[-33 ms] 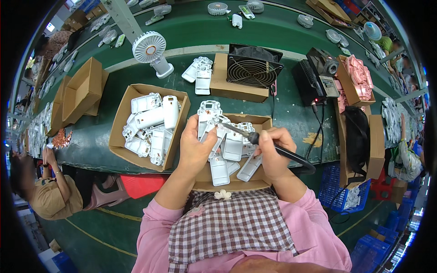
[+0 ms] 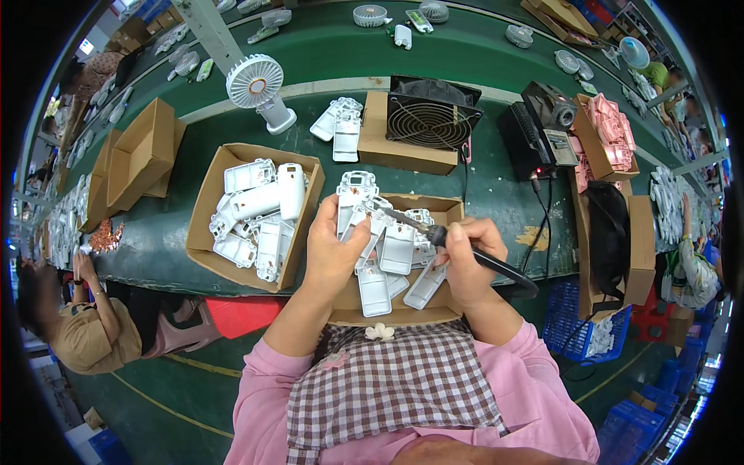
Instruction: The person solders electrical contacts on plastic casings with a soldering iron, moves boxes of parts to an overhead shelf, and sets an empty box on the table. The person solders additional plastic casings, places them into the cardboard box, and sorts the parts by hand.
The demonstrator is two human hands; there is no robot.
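Observation:
In my left hand (image 2: 333, 242) is a white plastic housing (image 2: 357, 186) with small copper-coloured parts, gripped between thumb and fingers. My right hand (image 2: 471, 256) is closed round the dark handle of a soldering iron (image 2: 439, 235). The iron's metal shaft points left, its tip at or very near the housing; contact is too small to tell. Beneath both hands sits a cardboard box (image 2: 442, 311) holding several more white housings (image 2: 397, 252).
To the left, another cardboard box (image 2: 203, 225) holds white housings. A white handheld fan (image 2: 256, 81) stands behind it. Farther back are a black cooling fan (image 2: 432, 116) and a black soldering station (image 2: 525, 138). Pink parts (image 2: 611, 132) lie at the right. A person (image 2: 93, 329) sits at far left.
My right hand has shifted slightly right with the soldering iron, drawing its tip back a little. My left hand and the housing look unmoved.

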